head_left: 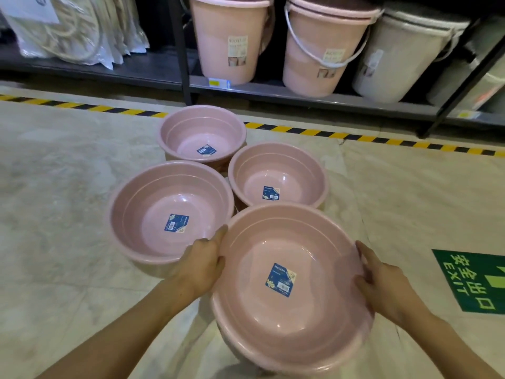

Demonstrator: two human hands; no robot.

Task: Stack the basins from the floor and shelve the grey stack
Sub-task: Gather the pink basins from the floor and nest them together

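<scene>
Several pink basins, each with a blue label inside, are on the pale floor. I hold the nearest pink basin [289, 285] by its rim, tilted toward me; it looks like more than one basin nested. My left hand [203, 262] grips its left rim and my right hand [382, 280] grips its right rim. A large basin [170, 214] sits on the floor just left of it. A smaller basin [277, 176] lies beyond, and another [202, 132] is farthest back. No grey basin is in view.
A dark metal shelf [300, 98] runs along the back, holding two pink lidded buckets [229, 39] and a grey-white bucket [401, 53]. Bagged goods [73, 28] lie on the left shelf. Yellow-black tape [355, 136] marks the floor; a green exit sign [472, 280] is at the right.
</scene>
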